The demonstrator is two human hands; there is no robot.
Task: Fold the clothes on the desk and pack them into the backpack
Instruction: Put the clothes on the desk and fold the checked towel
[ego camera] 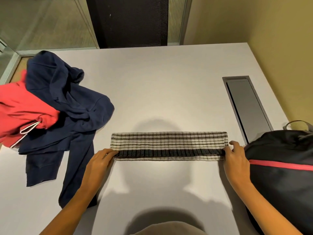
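A cream cloth with dark stripes [169, 143] lies folded into a long narrow strip across the middle of the white desk [160, 90]. My left hand [101, 158] pinches its left end at the dark ribbed band. My right hand [234, 155] pinches the right end of the same band. A crumpled navy hoodie [67, 107] lies at the left, partly over a red garment [20, 106] with white cord. The black backpack [284, 175] with a red zip line sits at the right edge, touching my right wrist.
A grey cable hatch [245, 106] is set into the desk at the right, behind the backpack. A dark mesh chair back [130, 21] stands beyond the far edge. A yellow wall [279, 48] runs along the right side.
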